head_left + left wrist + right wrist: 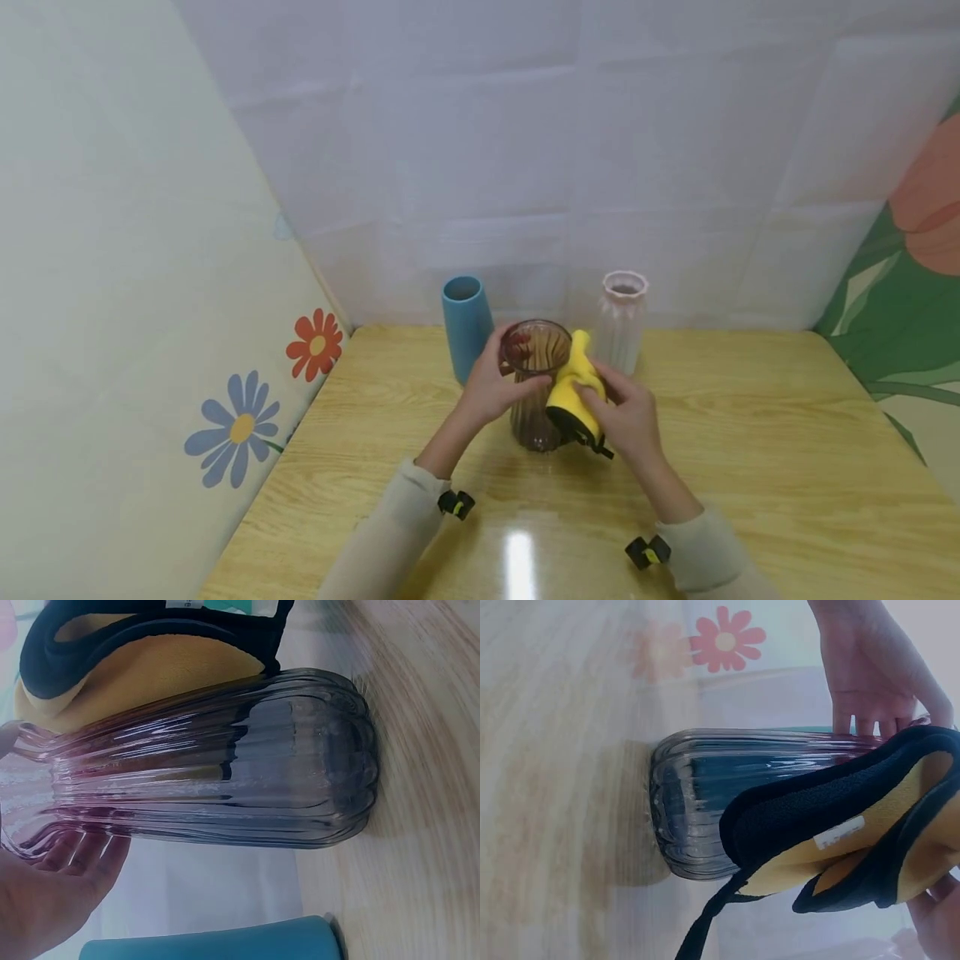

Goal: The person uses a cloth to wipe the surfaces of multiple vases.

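Note:
My left hand (pixel 489 385) grips a ribbed glass vase (pixel 532 421) near its flared neck, thumb on one side and fingers round the other. The vase stands upright on the wooden table, purple-tinted above and greyer towards the base in the left wrist view. Bunched in my right hand (pixel 632 419) is a yellow cloth (pixel 580 385) with black edging and a black strap (pixel 696 930). It lies against the vase's right side, just below the rim. A small white label (pixel 839 833) shows on the cloth in the right wrist view.
A tall blue vase (pixel 467 333) stands behind my left hand, and a pale pink fluted vase (pixel 619 333) stands behind my right. The wooden table (pixel 757 433) meets a white sheet (pixel 480 167) at the back. Flower-printed hangings (pixel 247 350) flank both sides.

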Demonstrator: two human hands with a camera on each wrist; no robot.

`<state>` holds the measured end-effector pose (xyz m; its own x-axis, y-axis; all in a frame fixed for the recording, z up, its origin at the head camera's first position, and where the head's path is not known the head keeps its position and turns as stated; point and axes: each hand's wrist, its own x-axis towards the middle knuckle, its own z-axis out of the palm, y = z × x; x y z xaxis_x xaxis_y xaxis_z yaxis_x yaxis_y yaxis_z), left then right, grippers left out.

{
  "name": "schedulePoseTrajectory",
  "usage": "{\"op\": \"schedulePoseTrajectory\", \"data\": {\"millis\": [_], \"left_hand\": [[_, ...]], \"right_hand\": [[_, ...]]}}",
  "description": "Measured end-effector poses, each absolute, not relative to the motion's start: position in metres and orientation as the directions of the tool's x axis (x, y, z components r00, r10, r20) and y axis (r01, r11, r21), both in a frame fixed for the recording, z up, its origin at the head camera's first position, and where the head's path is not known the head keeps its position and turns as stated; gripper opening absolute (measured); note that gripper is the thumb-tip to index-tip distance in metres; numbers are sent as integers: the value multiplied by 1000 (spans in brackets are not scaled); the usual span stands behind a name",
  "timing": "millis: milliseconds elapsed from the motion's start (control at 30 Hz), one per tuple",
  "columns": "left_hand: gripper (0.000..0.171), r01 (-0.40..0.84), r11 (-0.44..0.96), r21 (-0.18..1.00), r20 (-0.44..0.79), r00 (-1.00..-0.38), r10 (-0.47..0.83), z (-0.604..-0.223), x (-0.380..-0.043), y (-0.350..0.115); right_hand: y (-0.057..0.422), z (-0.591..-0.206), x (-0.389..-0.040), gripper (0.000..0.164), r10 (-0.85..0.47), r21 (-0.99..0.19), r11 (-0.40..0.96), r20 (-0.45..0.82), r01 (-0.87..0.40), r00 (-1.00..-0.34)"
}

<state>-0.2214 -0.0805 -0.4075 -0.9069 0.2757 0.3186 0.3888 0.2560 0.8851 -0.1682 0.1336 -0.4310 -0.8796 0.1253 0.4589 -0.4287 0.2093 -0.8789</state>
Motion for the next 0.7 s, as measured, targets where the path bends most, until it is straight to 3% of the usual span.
{"op": "schedulePoseTrajectory", "data": {"millis": [700], "left_hand": [[93,419,264,869,336,-891,306,-409,-202,-88]], "right_hand": [[124,-444,-154,36,73,-839,247,515,-485,-854]]}}
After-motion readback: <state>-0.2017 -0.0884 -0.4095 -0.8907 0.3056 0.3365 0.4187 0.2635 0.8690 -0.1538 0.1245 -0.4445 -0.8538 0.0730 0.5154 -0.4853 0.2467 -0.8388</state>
